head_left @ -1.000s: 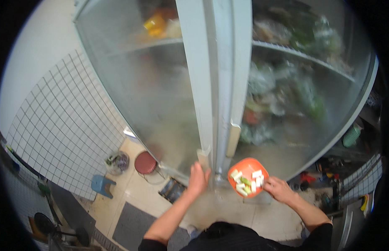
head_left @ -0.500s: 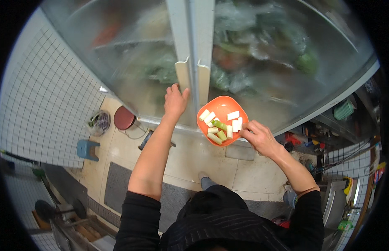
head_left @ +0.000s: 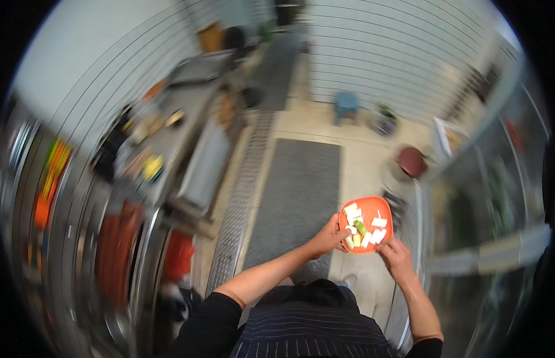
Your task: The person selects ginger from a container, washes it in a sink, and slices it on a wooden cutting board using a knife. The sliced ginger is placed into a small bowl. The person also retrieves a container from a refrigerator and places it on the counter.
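Landmark: orange plate [head_left: 367, 225], held at waist height above the tan floor; every place below is given from it.
Far left of plate: steel counter [head_left: 188, 137] crowded with blurred items; we cannot count them.
Left of plate: grey floor mat [head_left: 298, 197], one, lying lengthwise, with a metal drain grate [head_left: 242, 203] along its far side.
Left hand [head_left: 330, 237]: fingers curled onto the plate's left rim, thumb on top; closed on the rim, nothing else held.
Plate contents: pale cut strips and a few green pieces, loose in a single layer; we count roughly ten pale and about three green, blur makes this approximate.
Right hand [head_left: 397, 258]: at the plate's lower right edge, fingers bent against the rim from below; it grips the plate, though how tightly closed the fingers are we cannot tell.
Above plate: blue stool [head_left: 346, 104], one, near the tiled wall.
Upper right of plate: dark red round stool [head_left: 412, 161], one.
Right of plate: glass-fronted fridge [head_left: 498, 197], door frame just beside the right hand.
Handling note (our judgement): we should keep the plate level with both hands opposed on the rim, since the pieces lie loose and would slide off on a tilt; steady walking pace, eyes on the mat edge.
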### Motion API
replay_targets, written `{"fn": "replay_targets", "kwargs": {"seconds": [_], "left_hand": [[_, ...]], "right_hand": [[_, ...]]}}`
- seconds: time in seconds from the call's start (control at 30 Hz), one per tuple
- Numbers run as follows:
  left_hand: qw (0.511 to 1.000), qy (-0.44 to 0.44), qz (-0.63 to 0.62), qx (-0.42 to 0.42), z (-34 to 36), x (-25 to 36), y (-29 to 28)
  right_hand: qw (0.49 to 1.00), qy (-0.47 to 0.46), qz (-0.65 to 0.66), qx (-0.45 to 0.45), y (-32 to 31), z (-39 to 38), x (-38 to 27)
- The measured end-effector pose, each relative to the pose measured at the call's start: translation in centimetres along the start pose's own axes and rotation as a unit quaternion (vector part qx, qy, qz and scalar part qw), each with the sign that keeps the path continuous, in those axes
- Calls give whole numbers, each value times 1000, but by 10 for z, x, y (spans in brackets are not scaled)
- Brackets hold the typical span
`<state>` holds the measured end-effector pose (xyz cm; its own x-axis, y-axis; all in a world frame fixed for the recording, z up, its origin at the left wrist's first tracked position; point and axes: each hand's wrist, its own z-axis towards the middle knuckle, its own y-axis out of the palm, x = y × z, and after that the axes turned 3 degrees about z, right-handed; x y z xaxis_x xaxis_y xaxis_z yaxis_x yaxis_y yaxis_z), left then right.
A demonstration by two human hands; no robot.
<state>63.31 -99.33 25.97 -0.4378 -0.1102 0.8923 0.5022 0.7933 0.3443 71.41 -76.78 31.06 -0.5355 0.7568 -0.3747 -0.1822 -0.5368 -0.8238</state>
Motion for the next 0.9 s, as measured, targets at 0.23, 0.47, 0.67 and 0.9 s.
{"fn": "replay_targets", "kwargs": {"seconds": [0.23, 0.47, 0.67, 0.9], "left_hand": [[928, 113, -89, 344, -223, -50, -172], [735, 90, -212, 638, -406, -77, -297], [663, 76, -230, 709, -509, -74, -418], [623, 12, -138, 770, -557, -96, -542]], "right_hand": [[932, -225, 238, -154, 162, 138, -160], [853, -359, 250, -286, 266, 241, -252], [858, -321, 236, -324, 367, 301, -300], [825, -294, 277, -396, 461, 361, -348]]}}
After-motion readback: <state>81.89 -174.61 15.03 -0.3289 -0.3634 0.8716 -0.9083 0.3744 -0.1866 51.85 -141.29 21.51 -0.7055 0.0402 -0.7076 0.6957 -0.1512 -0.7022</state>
